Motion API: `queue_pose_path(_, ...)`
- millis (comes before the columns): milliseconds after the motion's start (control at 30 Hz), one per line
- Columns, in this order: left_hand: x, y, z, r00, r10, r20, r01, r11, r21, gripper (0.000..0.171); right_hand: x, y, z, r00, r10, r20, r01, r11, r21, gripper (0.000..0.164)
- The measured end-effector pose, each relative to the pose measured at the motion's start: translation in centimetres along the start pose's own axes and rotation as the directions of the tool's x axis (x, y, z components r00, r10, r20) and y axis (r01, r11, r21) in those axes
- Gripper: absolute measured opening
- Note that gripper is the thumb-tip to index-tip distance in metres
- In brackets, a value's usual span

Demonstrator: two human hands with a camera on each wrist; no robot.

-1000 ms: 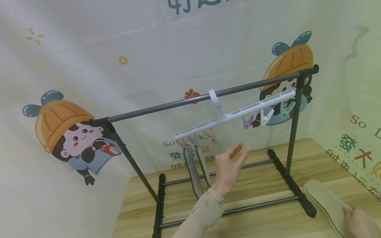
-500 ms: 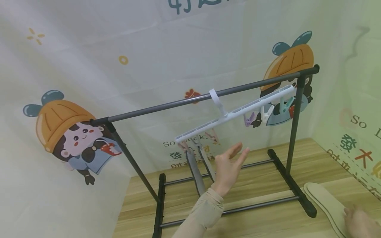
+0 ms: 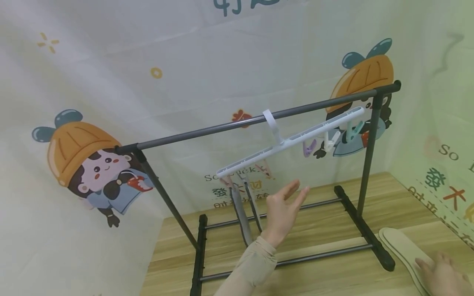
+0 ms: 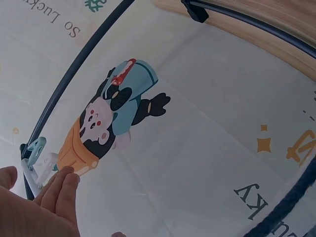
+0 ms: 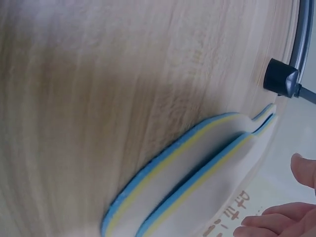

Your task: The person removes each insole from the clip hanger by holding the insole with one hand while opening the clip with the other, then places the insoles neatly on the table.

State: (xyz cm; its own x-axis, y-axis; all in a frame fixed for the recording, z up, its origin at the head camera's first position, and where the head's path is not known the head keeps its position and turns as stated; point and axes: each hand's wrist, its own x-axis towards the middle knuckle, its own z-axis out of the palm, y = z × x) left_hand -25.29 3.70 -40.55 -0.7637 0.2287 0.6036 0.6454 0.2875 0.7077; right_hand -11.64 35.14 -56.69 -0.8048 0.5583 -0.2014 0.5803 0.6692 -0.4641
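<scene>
cream-topped pair of insoles (image 3: 401,244), one overlapping the other, lying on the wooden tabletop (image 3: 326,273) at the right, just beside a black foot (image 3: 381,255) of the clothes rack (image 3: 203,131). blue and yellow layers along both edges in the right wrist view. at the near end of the pair, right hand (image 3: 444,273), wide rather than gripping, thumb well apart from the fingers; actual contact with the insoles impossible to tell. raised in mid-air below the hanger (image 3: 309,135), left hand (image 3: 283,211), also wide and holding nothing, thumb clear of the straight fingers, beige sleeve (image 3: 255,259) behind the wrist.

hanger white, hooked over the dark top bar, slanting up to the right in the head view. under its left half, two grey strips (image 3: 240,213) with dark edges, hanging lengthwise from clips, a pink clip (image 3: 263,168) just beside. under its right half, from left to right, purple clip (image 3: 306,150), white clip (image 3: 327,143), teal clip (image 3: 349,132). behind, pale cloth (image 3: 222,53) with cartoon figures (image 3: 79,158) in orange hats.
</scene>
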Motion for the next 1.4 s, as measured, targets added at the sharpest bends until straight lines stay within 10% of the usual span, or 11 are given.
queue_pose_path(367,-1.3,-0.6,-1.4,0.999,-0.016,-0.035,0.016,1.000,0.011,0.045,-0.5,-2.0,1.0,0.948,-0.245,-0.203,0.251,0.968,0.003,0.051)
queue_pose_path(1100,-2.8,-2.4,-6.2,0.977,0.129,-0.169,-0.111,0.987,0.116,0.037,-2.7,-12.3,3.4,0.822,-0.503,-0.269,0.538,0.840,0.074,0.058)
queue_pose_path(1400,-2.8,-2.6,-8.0,0.973,0.074,-0.218,-0.057,0.995,0.084,0.041,-3.9,-16.2,4.5,0.801,-0.543,-0.251,0.577,0.812,0.087,0.056)
